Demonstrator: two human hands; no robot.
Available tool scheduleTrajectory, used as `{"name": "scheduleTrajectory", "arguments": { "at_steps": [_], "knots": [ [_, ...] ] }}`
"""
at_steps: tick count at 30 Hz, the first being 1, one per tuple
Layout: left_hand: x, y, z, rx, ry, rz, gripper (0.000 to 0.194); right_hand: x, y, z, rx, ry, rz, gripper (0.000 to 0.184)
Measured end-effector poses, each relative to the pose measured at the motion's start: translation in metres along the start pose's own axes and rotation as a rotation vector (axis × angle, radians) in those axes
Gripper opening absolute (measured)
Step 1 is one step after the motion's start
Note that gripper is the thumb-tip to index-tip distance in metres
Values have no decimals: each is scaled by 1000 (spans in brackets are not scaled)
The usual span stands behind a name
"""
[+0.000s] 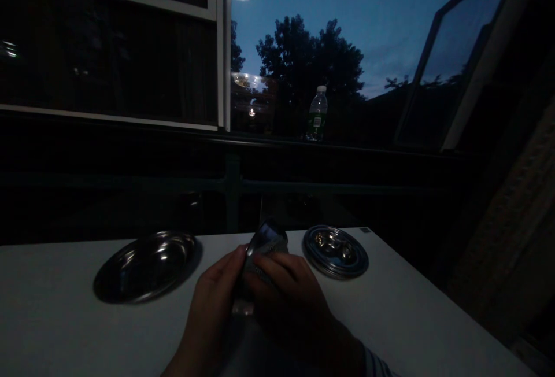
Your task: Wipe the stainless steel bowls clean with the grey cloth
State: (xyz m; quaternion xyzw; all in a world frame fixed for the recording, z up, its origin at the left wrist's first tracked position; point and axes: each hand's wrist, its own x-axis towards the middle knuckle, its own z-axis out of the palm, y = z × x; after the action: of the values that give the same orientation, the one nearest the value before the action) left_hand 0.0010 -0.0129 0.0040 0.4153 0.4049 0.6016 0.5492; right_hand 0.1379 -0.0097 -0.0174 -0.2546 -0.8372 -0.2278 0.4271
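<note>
Both hands meet over the front of the white table (pixel 381 307). Between them is a dark, shiny metal piece (pixel 266 232), tilted up, with a grey textured patch along its right side. Its kind is hard to make out in the dim light. My left hand (pixel 217 290) grips its left edge, thumb and fingers closed. From the right, my right hand (pixel 290 287) presses curled fingers on the textured side; its lower part is in deep shadow. A shiny metal dish (pixel 147 267) lies left of my hands, and stacked round metal dishes (pixel 336 251) sit to the right.
Behind the table runs a dark window sill (pixel 277 144), on which a clear plastic bottle (pixel 318 114) with a green label and white cap stands upright. An opened window pane (pixel 459 47) is at the right, near a patterned curtain (pixel 507 209).
</note>
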Motion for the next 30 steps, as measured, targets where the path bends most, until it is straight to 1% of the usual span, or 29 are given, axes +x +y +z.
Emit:
{"name": "scheduleTrajectory", "arguments": {
  "at_steps": [3,7,10,15,18,20,22,25,28,30],
  "knots": [
    [1,-4,-1,91,27,14,34,1,-2,0,-15,9,27,30],
    [1,-8,0,146,32,17,30,2,6,-4,-25,76,130,25],
    [-1,-9,1,144,0,-5,30,1,19,-8,8,111,253,25],
    [-1,-13,-1,129,-47,-42,36,-4,43,-12,103,77,520,26],
    [0,-15,-3,116,-79,-52,39,-6,51,-14,135,77,615,25],
    [1,-15,-3,103,-106,-55,39,-5,51,-15,132,88,611,25],
    [2,-16,-3,104,-109,-54,40,-3,45,-16,106,100,553,26],
    [2,-17,-4,131,-107,-48,39,3,28,-17,56,95,388,26],
    [2,-19,-5,135,-124,-39,37,8,11,-18,30,48,230,23],
    [2,-19,-6,126,-122,-29,37,10,7,-19,24,24,190,23]
  ]
}}
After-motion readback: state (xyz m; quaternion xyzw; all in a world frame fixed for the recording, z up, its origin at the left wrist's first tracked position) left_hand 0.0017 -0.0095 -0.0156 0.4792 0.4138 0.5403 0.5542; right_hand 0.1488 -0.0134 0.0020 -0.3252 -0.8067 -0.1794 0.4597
